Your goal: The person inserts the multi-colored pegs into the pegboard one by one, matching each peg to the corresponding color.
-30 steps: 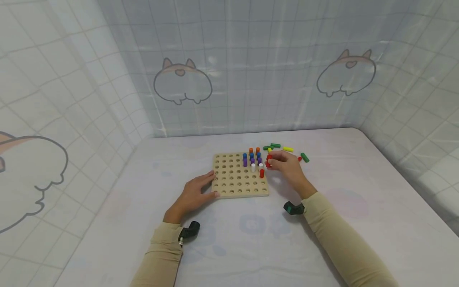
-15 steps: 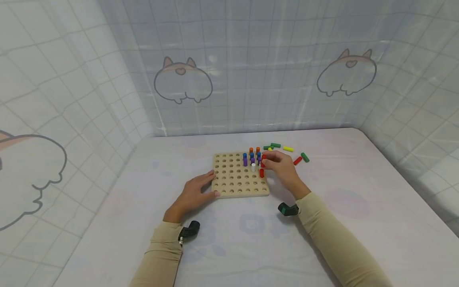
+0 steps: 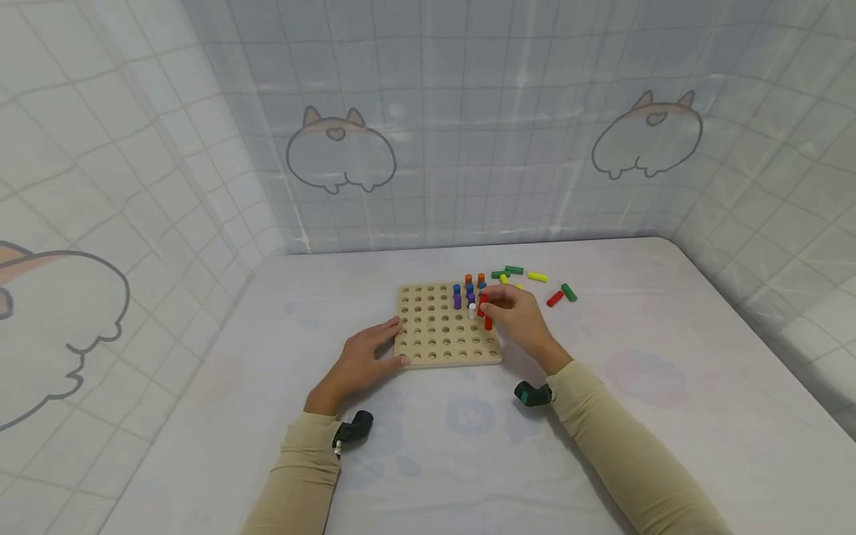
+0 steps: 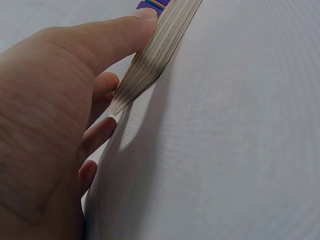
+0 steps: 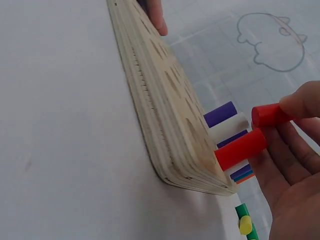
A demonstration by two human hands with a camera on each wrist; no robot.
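Note:
A pale wooden pegboard point(image 3: 439, 349) lies on the white table. My left hand point(image 3: 364, 362) rests at its near left corner, with the thumb point(image 4: 117, 40) on the near edge and the fingers along the left side. Between thumb and fingertips my right hand point(image 3: 524, 319) pinches a red peg point(image 5: 267, 115) over the board's right side. Just below it, another red peg point(image 5: 241, 150) stands in a hole. Orange point(image 3: 468, 279), blue point(image 3: 457, 289), purple point(image 3: 458, 302) and white pegs point(image 3: 472, 311) stand in rows behind; the right hand partly hides some.
Loose pegs lie beyond the board on the right: green point(image 3: 514, 270), yellow point(image 3: 538, 277), red point(image 3: 555, 299) and another green peg point(image 3: 569, 293). A tile-patterned curtain point(image 3: 495, 200) hangs at the table's far edge.
My right hand has carried the red peg leftward from beside the board to over its right side, uncovering the loose red peg. My left hand has stayed in place.

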